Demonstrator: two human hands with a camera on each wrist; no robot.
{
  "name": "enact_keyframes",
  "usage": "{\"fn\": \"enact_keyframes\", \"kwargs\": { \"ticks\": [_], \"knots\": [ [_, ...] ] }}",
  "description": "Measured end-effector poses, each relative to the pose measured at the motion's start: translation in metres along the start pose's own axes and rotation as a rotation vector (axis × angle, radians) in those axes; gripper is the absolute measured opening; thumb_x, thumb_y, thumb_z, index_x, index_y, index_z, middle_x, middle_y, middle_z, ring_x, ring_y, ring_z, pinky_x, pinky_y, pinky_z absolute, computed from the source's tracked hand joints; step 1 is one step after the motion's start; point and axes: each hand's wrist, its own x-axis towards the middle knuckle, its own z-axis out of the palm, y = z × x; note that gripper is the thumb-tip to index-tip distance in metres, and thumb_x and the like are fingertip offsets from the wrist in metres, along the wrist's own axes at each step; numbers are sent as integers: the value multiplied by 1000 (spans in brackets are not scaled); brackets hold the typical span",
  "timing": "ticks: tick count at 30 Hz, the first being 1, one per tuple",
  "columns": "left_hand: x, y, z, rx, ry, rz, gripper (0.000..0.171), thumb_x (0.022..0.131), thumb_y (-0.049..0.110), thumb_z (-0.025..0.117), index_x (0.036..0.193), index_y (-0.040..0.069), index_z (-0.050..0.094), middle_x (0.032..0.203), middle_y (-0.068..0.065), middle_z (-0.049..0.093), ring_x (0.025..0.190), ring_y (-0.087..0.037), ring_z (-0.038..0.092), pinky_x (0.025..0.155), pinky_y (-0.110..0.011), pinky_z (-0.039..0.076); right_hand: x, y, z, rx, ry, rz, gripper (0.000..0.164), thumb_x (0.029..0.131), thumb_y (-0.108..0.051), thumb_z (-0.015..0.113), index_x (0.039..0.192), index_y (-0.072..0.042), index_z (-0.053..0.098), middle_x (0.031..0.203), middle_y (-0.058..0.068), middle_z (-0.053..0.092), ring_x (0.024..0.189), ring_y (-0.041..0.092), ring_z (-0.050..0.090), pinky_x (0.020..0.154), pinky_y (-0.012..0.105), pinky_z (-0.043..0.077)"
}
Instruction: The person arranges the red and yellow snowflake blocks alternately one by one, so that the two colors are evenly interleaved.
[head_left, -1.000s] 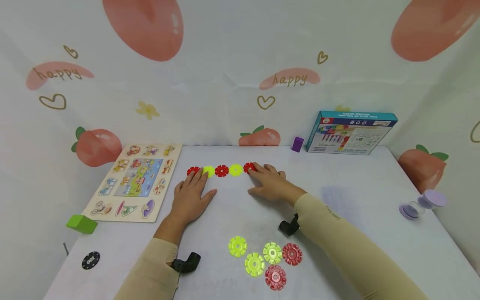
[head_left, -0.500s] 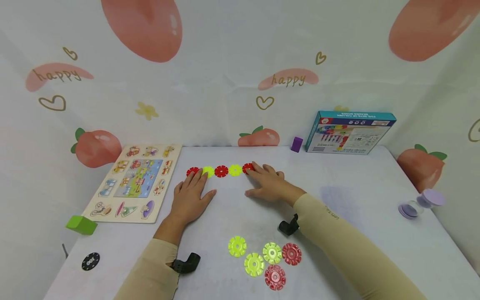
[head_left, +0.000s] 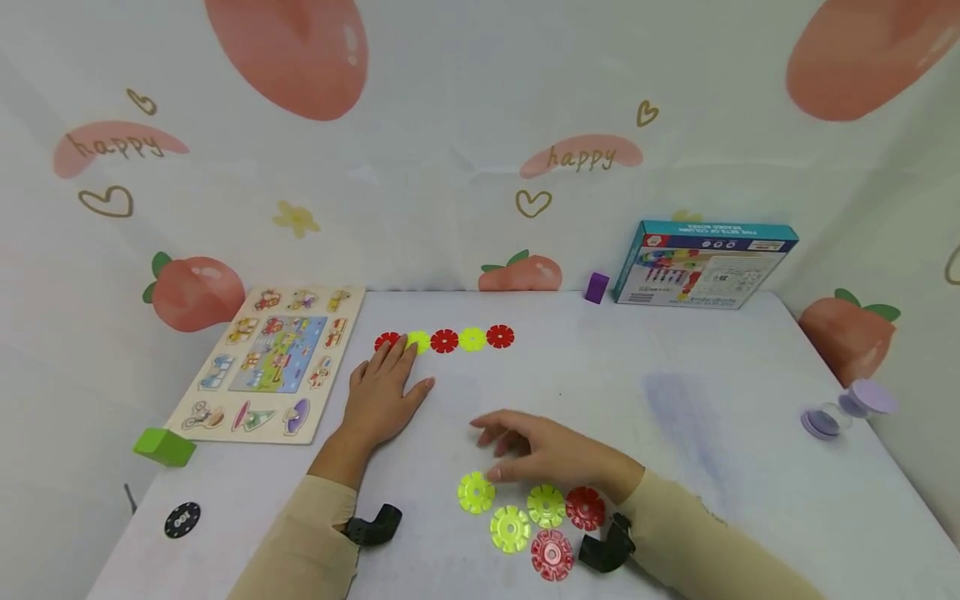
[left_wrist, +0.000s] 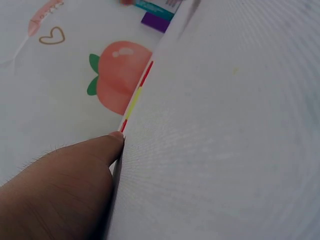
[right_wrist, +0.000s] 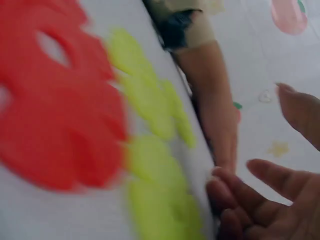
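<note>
Flat notched discs, red and yellow by turns, form a row at the back of the table, ending in a red disc (head_left: 500, 336) on the right. My left hand (head_left: 378, 396) rests flat at the row's left end, fingertips on a yellow disc (head_left: 420, 342) and partly covering a red disc (head_left: 386, 340). My right hand (head_left: 558, 450) is held over the front of the table, fingers loosely bent, holding nothing. Near it lie loose discs: a yellow disc (head_left: 476, 492) by the thumb, two more yellow, and two red, including a red disc (head_left: 552, 556) nearest me.
A wooden picture puzzle board (head_left: 330, 400) lies at the left, with a green block (head_left: 165, 447) and a black chip (head_left: 182, 520) near it. Behind stand a purple block (head_left: 597, 287) and a cardboard box (head_left: 697, 267). A lilac hourglass (head_left: 843, 408) lies far right.
My right hand has left the right end of the row and come back toward me, over the loose discs. The red disc there is uncovered. My left hand has stayed put.
</note>
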Motion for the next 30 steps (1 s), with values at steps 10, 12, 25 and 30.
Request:
{"fn": "enact_keyframes", "kwargs": {
  "ticks": [10, 12, 25, 30],
  "knots": [
    [-2, 0, -4, -11, -3, -4, 74, 91, 55, 52, 151, 16, 32, 157, -6, 20, 143, -30, 11, 106, -61, 12, -8, -4, 41, -410, 88, -83, 42, 85, -36, 72, 124, -27, 60, 121, -15, 45, 112, 8, 40, 92, 37, 38],
    [-2, 0, -4, -12, -3, -6, 75, 91, 56, 52, 151, 16, 32, 157, -6, 20, 143, -30, 10, 106, -61, 11, -7, -4, 44, -410, 106, -61, 37, 85, -32, 73, 119, -28, 59, 116, -17, 47, 107, 6, 41, 90, 35, 38],
    [0, 1, -2, -13, -8, -1, 75, 91, 56, 52, 151, 17, 31, 157, -6, 19, 143, -29, 10, 107, -60, 10, -8, -8, -10, -37, 361, -48, 19, 94, -9, 60, 103, -24, 66, 100, -10, 63, 84, 16, 57, 71, 31, 52],
    [0, 2, -1, -16, -6, 1, 74, 91, 55, 52, 151, 16, 32, 157, -6, 20, 143, -30, 10, 107, -60, 10, 3, 6, -56, -72, 556, 58, 20, 93, -15, 65, 111, -24, 69, 106, -8, 63, 88, 19, 57, 70, 35, 52]
  ]
}}
